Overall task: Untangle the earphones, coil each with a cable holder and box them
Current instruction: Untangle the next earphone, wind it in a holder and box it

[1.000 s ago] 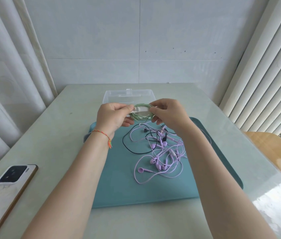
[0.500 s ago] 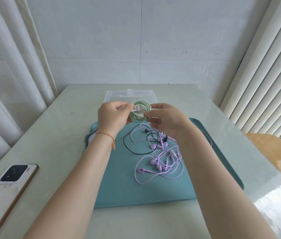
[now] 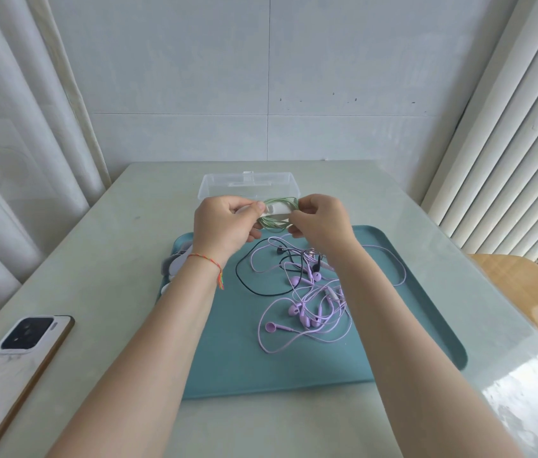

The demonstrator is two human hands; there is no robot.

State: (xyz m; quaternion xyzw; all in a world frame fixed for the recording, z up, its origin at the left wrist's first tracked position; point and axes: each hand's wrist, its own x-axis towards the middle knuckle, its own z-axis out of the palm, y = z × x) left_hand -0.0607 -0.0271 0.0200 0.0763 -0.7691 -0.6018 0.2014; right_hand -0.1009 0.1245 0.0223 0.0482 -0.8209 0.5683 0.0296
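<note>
Both hands hold the coiled green earphones (image 3: 275, 214) above the far edge of the teal tray (image 3: 426, 312), just in front of the clear plastic box (image 3: 249, 185). A white cable holder (image 3: 277, 209) crosses the coil, its long axis running left to right. Left hand (image 3: 224, 223) pinches one end, right hand (image 3: 322, 219) the other. Fingers hide both holder ends. Tangled purple earphones (image 3: 310, 309) and a black earphone cable (image 3: 254, 285) lie on the tray.
</note>
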